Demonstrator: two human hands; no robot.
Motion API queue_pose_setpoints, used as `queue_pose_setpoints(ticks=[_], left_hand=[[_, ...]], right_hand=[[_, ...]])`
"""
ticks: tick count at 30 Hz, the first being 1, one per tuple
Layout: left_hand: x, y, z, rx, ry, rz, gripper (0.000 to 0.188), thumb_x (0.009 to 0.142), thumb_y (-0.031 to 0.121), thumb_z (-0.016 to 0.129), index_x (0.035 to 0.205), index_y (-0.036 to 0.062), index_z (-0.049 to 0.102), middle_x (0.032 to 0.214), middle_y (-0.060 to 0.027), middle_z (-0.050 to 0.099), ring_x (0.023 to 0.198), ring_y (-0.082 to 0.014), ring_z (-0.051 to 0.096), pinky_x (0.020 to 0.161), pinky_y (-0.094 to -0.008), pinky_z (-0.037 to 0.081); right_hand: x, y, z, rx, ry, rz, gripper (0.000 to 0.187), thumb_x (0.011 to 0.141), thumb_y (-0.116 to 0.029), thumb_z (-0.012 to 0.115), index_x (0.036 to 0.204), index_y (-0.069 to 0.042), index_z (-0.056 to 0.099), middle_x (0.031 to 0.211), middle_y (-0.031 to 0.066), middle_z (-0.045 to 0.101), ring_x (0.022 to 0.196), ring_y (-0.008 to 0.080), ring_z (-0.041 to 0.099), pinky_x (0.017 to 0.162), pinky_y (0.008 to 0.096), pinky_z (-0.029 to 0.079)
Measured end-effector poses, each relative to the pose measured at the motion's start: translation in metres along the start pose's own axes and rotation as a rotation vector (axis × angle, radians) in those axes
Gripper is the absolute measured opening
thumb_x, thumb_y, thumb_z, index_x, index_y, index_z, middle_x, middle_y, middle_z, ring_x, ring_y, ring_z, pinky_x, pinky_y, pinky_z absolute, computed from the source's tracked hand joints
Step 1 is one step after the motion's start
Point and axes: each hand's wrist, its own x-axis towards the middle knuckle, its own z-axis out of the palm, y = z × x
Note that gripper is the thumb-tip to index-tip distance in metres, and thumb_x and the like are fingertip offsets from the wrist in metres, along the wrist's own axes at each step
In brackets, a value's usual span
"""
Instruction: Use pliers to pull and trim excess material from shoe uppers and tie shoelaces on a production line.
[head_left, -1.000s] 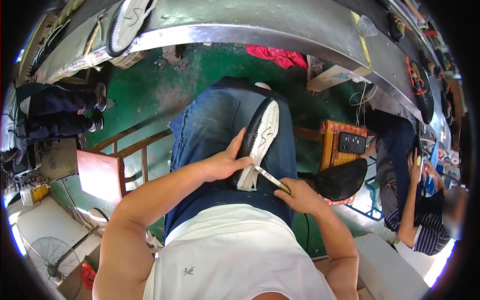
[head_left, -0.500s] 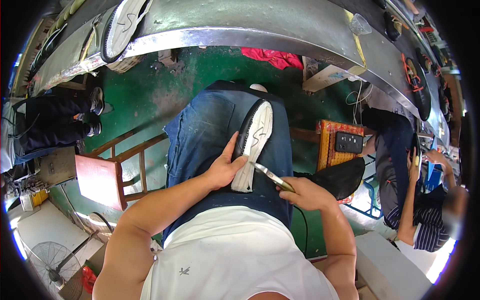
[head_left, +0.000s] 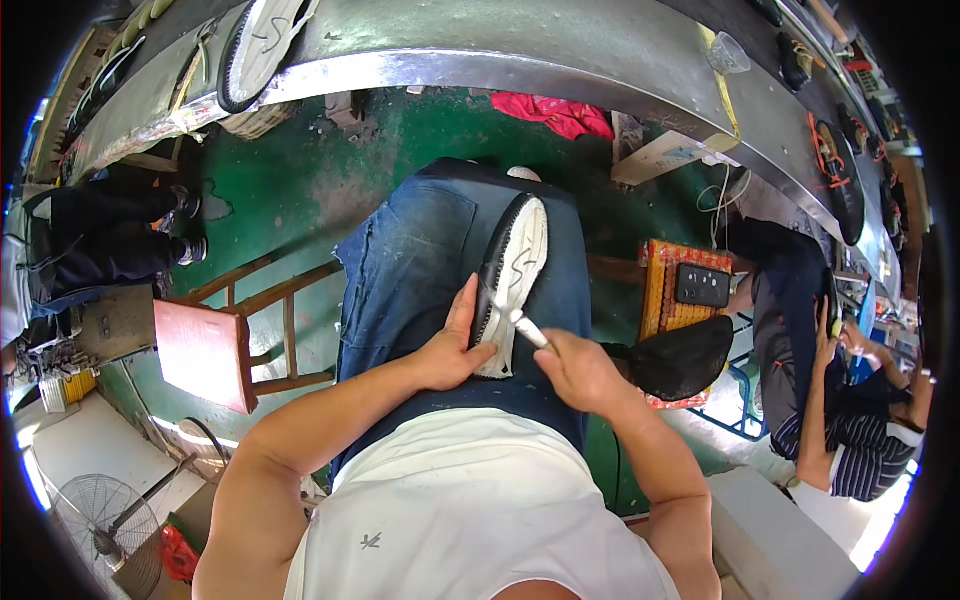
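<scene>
A black shoe [head_left: 523, 255] with a pale, pen-marked underside lies bottom up across my jeans-covered thigh, its toe pointing away from me. My left hand [head_left: 450, 352] holds it from the left side, fingers along the black edge and thumb over the near part of the underside. My right hand [head_left: 582, 372] is closed around the handle of a silver pliers-like tool [head_left: 528, 328]. The tool's blurred head is at the middle of the underside; whether it touches cannot be told.
A metal-edged workbench [head_left: 460, 68] runs across the far side, with another upturned shoe [head_left: 262, 50] on its left. A wooden stool [head_left: 205, 352] stands to my left. At right, a phone [head_left: 703, 285] lies on a woven seat [head_left: 660, 318], and a co-worker [head_left: 850, 440] sits beyond.
The tool has turned and its head has moved onto the middle of the shoe's underside. My right hand has shifted slightly up and left. My left hand still holds the shoe.
</scene>
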Motion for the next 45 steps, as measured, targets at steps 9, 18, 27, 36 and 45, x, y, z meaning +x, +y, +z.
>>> queue_pose_setpoints(ticks=[9, 18, 27, 36, 45], left_hand=[[-0.035, 0.081, -0.071, -1.036, 0.031, -0.079, 0.081, 0.097, 0.002, 0.061, 0.163, 0.0023, 0.014, 0.161, -0.0140, 0.035, 0.145, -0.0227, 0.039, 0.121, -0.0382, 0.028], [0.136, 0.278, -0.257, -0.602, 0.324, 0.287, 0.078, 0.094, 0.015, 0.065, 0.160, 0.0024, 0.026, 0.141, -0.0187, 0.058, 0.119, -0.0244, 0.064, 0.102, -0.0386, 0.051], [0.349, 0.267, -0.406, 1.864, 0.622, 0.121, 0.073, 0.090, 0.017, 0.060, 0.158, 0.0107, 0.033, 0.162, -0.0143, 0.035, 0.143, -0.0419, 0.039, 0.113, -0.0523, 0.038], [0.223, 0.204, -0.521, 1.645, 1.037, -0.182, 0.058, 0.090, 0.021, 0.068, 0.144, 0.0075, 0.051, 0.123, -0.0191, 0.070, 0.106, -0.0371, 0.070, 0.095, -0.0465, 0.054], [0.076, 0.206, -0.391, -0.430, 0.295, 0.303, 0.056, 0.096, 0.018, 0.072, 0.147, 0.0111, 0.049, 0.111, -0.0056, 0.070, 0.093, -0.0177, 0.070, 0.085, -0.0390, 0.060]], right_hand=[[-0.018, 0.058, 0.017, 0.580, 0.192, 0.132, 0.046, 0.111, -0.036, 0.038, 0.111, 0.004, 0.060, 0.088, 0.0093, 0.068, 0.076, 0.0151, 0.067, 0.071, 0.0309, 0.054], [0.010, 0.084, 0.009, 0.813, 0.060, 0.265, 0.052, 0.111, -0.040, 0.038, 0.114, 0.006, 0.061, 0.093, 0.0106, 0.070, 0.078, 0.0154, 0.068, 0.072, 0.0294, 0.055], [0.031, 0.077, -0.018, 1.014, -0.043, 0.394, 0.050, 0.112, -0.039, 0.036, 0.121, 0.006, 0.058, 0.103, 0.0128, 0.069, 0.085, 0.0186, 0.069, 0.075, 0.0313, 0.055], [0.048, 0.091, -0.022, 0.934, -0.122, 0.356, 0.054, 0.111, -0.045, 0.034, 0.121, 0.002, 0.059, 0.100, 0.0106, 0.071, 0.082, 0.0175, 0.070, 0.064, 0.0276, 0.051], [0.021, 0.081, 0.007, 0.896, 0.009, 0.333, 0.047, 0.110, -0.040, 0.040, 0.116, 0.001, 0.061, 0.095, 0.0096, 0.071, 0.078, 0.0162, 0.069, 0.063, 0.0276, 0.051]])
